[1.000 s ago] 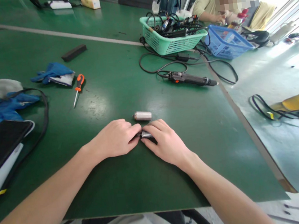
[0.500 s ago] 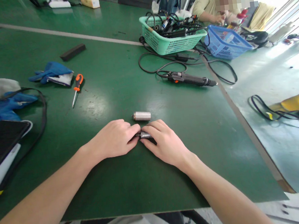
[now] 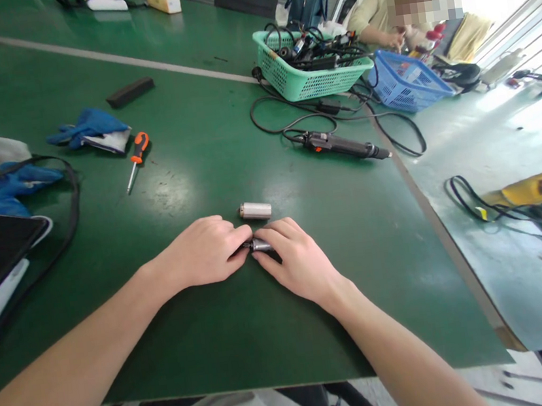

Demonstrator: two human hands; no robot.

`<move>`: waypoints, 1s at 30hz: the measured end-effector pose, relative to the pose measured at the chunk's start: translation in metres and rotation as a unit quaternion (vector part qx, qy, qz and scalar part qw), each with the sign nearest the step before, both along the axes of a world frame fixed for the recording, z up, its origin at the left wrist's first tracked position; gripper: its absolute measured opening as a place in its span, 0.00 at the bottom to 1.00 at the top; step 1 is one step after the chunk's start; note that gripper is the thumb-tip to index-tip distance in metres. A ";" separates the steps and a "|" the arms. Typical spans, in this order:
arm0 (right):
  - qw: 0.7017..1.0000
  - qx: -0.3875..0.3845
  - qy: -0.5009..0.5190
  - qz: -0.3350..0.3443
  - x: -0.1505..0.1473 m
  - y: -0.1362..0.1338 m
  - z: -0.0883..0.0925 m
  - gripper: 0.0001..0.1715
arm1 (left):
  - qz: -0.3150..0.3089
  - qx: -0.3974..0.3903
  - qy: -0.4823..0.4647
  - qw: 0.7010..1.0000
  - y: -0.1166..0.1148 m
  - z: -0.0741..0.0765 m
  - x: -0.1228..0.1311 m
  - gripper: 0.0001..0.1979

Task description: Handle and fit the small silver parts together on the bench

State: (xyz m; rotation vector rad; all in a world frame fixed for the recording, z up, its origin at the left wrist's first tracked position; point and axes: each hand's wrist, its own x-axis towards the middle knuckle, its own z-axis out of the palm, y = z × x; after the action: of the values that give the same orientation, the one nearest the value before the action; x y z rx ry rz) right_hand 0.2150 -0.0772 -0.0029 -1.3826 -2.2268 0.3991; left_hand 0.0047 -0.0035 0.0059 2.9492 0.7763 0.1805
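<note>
Between the fingers of my right hand [image 3: 300,258] is a small silver metal cylinder [image 3: 261,244], lying sideways low over the green table; the hand covers its right end. The thumb and fingers of my left hand [image 3: 212,250] pinch together at the cylinder's left end, where a dark tip shows. What exactly the left fingers grip is hidden. Just beyond both hands, a second silver cylinder [image 3: 256,211] lies on its side on the table, with a narrower end pointing left. Neither hand touches it.
An orange-handled screwdriver [image 3: 138,159], blue gloves [image 3: 94,127] and a phone [image 3: 0,252] lie to the left. Beyond the hands are a black electric screwdriver [image 3: 343,145] with its cable, a green basket [image 3: 315,82] of cabled parts and a blue basket [image 3: 407,84]. Another person sits behind.
The view has shifted slightly. Both hands stay together at the small cylinder in nearly the same pose, and the second cylinder has stayed on the table.
</note>
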 end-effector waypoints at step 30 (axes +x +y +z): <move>1.000 -0.008 0.005 -0.005 0.000 0.000 0.003 0.11 | -0.001 -0.004 0.002 1.000 0.000 0.001 0.000 0.09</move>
State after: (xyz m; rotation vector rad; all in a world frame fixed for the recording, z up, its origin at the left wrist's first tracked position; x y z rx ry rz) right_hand 0.2148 -0.0777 -0.0001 -1.3949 -2.2124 0.4202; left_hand 0.0042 -0.0031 0.0070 2.9435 0.7731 0.1721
